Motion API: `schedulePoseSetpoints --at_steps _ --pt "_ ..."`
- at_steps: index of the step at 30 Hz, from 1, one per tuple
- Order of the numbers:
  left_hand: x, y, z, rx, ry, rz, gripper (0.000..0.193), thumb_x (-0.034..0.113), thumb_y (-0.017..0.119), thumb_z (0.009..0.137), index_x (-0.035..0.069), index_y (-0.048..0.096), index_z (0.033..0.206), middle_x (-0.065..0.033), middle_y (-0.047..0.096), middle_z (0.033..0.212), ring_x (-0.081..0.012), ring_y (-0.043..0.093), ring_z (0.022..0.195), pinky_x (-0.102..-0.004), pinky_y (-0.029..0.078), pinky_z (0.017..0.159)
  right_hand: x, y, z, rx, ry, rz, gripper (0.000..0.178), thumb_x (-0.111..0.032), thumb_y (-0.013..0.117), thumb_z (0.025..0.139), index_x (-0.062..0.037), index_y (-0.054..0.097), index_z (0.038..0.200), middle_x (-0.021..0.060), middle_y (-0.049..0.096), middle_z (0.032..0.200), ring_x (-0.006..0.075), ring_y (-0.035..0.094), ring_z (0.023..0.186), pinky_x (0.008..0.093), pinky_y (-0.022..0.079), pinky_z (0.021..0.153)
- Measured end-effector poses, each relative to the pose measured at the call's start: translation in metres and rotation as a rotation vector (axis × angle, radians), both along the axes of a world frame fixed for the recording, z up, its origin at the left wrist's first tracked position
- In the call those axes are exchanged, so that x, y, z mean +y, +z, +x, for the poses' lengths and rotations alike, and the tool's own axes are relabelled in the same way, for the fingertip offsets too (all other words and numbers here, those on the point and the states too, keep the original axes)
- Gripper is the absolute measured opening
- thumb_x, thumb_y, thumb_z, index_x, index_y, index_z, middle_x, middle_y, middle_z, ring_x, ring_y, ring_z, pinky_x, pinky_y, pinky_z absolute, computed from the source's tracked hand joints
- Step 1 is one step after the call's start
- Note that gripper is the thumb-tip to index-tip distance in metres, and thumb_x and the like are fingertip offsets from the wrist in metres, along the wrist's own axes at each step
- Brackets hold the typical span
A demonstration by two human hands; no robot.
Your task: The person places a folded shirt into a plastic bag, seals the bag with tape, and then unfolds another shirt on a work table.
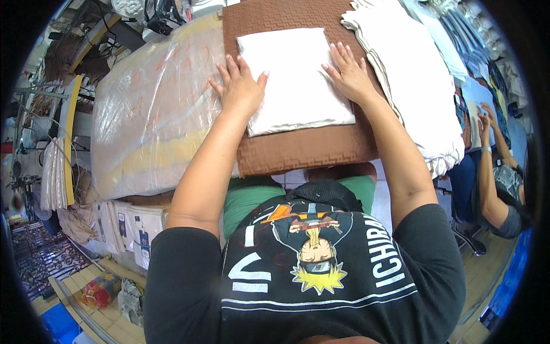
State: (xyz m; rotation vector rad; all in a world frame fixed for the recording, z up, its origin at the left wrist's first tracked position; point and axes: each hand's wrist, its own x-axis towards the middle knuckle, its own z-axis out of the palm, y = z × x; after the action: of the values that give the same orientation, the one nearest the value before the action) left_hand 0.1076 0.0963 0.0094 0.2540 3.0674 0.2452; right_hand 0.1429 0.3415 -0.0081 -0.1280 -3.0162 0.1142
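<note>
A folded white cloth (pixel 297 80) lies flat, roughly square, on a brown textured cover (pixel 309 153) in front of me. My left hand (pixel 239 87) rests at its left edge, palm down with the fingers spread. At its right edge my right hand (pixel 354 75) lies with fingers stretched out, the fingertips by the upper right side. Neither hand grips anything. Whether the white piece is a garment or plain fabric, I cannot tell.
To the left sits a large bundle wrapped in clear plastic (pixel 157 109). A pile of white fabric (pixel 409 74) lies close on the right. Beyond it, a co-worker's hands (pixel 487 126) are near folded blue garments (pixel 467 49). Tagged light garments (pixel 137 229) are at lower left.
</note>
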Motion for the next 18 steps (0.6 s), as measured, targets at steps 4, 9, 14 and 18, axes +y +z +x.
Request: schedulePoseSetpoints --at_steps 4,9,14,18 --pt "0.037 -0.009 -0.03 0.314 -0.264 0.249 0.065 0.042 0.034 0.096 -0.003 0.025 0.142 -0.0189 0.011 0.152 -0.0366 0.004 0.141 -0.0588 0.001 0.11 -0.039 0.008 -0.043 0.335 0.215 -0.082 0.058 -0.044 0.032 0.097 -0.0169 0.022 0.147 0.0074 0.016 0.154 0.0251 0.01 0.142 0.0523 0.007 0.113" --pt "0.045 -0.039 -0.027 0.326 -0.242 0.242 0.057 0.04 0.033 0.097 0.01 0.027 0.145 -0.0159 0.015 0.152 -0.0372 0.007 0.141 -0.059 0.006 0.109 -0.052 -0.021 -0.044 0.195 0.124 -0.131 0.059 -0.048 0.031 0.095 -0.0174 0.025 0.146 0.0079 0.019 0.153 0.0276 0.013 0.142 0.0538 0.01 0.112" --pt "0.048 -0.039 -0.028 0.32 -0.238 0.258 0.057 0.041 0.032 0.097 0.012 0.026 0.145 -0.0148 0.016 0.153 -0.0371 0.008 0.141 -0.058 0.005 0.109 -0.05 -0.024 -0.047 0.209 0.131 -0.123 0.059 -0.049 0.03 0.095 -0.0199 0.025 0.146 0.0083 0.019 0.153 0.0276 0.013 0.142 0.0544 0.01 0.111" --pt "0.047 -0.038 -0.028 0.307 -0.246 0.264 0.057 0.042 0.031 0.097 0.012 0.025 0.146 -0.0152 0.015 0.153 -0.0378 0.007 0.141 -0.0594 0.004 0.109 -0.05 -0.023 -0.047 0.21 0.127 -0.114 0.059 -0.049 0.03 0.095 -0.0201 0.025 0.146 0.0081 0.019 0.153 0.0279 0.014 0.141 0.0552 0.011 0.111"
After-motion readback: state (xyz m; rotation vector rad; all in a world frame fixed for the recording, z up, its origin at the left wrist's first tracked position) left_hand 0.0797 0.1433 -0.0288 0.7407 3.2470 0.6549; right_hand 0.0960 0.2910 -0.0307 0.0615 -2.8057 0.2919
